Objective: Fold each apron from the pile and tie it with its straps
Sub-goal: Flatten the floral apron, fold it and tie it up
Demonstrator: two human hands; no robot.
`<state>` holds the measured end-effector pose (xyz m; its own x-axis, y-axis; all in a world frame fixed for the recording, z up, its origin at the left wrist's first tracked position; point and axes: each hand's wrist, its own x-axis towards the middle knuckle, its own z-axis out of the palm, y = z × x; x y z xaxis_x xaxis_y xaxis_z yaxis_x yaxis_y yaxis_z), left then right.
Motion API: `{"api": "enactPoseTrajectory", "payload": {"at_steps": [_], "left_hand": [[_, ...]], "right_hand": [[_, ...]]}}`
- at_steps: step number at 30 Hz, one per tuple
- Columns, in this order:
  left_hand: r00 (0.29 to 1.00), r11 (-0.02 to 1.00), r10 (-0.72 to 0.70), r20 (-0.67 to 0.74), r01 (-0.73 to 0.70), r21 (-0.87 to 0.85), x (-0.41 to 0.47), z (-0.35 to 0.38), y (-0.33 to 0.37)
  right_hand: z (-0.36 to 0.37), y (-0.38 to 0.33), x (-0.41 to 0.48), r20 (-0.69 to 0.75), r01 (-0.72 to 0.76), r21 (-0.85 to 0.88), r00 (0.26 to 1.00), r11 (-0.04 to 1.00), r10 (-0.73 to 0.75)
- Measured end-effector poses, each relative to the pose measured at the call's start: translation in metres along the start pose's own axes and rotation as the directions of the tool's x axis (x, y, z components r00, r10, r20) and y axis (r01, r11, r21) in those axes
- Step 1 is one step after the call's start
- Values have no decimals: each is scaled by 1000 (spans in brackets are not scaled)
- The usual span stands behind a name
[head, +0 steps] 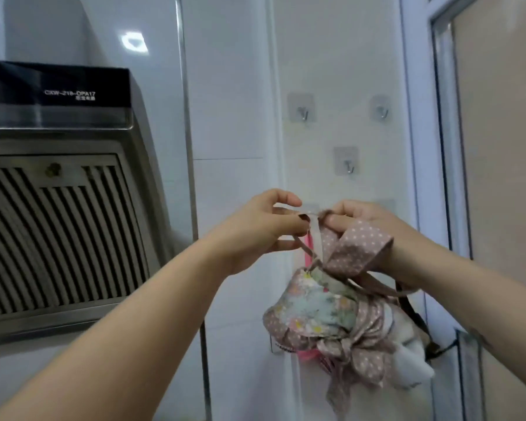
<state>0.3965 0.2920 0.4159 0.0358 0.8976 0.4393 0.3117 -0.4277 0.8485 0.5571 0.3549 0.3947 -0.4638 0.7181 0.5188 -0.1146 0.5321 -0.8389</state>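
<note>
I am seeing the left hand (261,232) pinching the strap (301,252), fingers (337,221) of the right hand (365,218) clamping the dotted band (359,250); the tied apron (322,314) is hanging below

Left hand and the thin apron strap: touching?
Touching. The head view shows the left hand pinching the thin strap between thumb and fingers; from there the strap runs down to the tied apron bundle.

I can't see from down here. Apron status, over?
Left hand, right hand pinch thin strap at wall. Apron folded, bow tied, hangs below. Three hooks above, bare.
</note>
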Motion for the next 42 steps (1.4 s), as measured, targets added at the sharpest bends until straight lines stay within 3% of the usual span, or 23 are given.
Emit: {"api": "enactPoseTrajectory", "payload": {"at_steps": [2,5,7,9,11,12,14,15,18,22,26,30,33,37,39,42], "left_hand": [[999,998,13,39,-11,-54,18,7,4],[996,999,39,85,-40,3,42,21,7],[993,995,54,108,-63,80,60,31,12],[991,968,88,99,-108,225,73,38,17],[984,868,165,67,-177,464,86,45,25],[978,794,205,48,-195,576,91,46,28],[964,685,264,37,-214,696,108,58,36],[962,646,272,25,-202,736,112,60,37],[959,569,283,16,-182,802,126,66,40],[965,466,260,28,-150,872,150,67,27],[970,396,241,-17,-82,914,168,68,22],[975,368,221,-9,-74,927,178,70,16],[976,389,217,-1,-86,917,177,71,9],[970,487,244,-10,-114,866,176,70,1],[965,491,260,-38,-98,866,177,70,4],[968,450,245,-53,-65,891,183,72,15]], "right_hand": [[-18,-2,9,-83,101,-66,991,993,-107],[-51,-5,18,-109,202,-277,965,939,-239],[-71,-7,25,-93,231,-506,943,831,-319],[-81,-11,40,-70,168,-681,954,713,-291],[-88,-17,55,-87,45,-733,983,678,-159],[-87,-19,62,-78,15,-802,989,597,-129],[-94,-22,66,-96,27,-893,964,448,-250],[-93,-21,66,-82,67,-889,950,452,-302],[-94,-18,73,-53,93,-835,967,542,-248],[-104,-6,97,-32,104,-851,968,514,-248],[-106,0,112,-52,88,-797,976,597,-213],[-107,11,120,-67,52,-728,987,684,-147],[-104,23,119,-71,31,-536,994,844,-82],[-97,31,114,-79,-35,-268,997,963,14],[-95,33,113,-89,-58,-150,995,987,45],[-94,31,119,-111,-83,-119,991,989,70]]}}
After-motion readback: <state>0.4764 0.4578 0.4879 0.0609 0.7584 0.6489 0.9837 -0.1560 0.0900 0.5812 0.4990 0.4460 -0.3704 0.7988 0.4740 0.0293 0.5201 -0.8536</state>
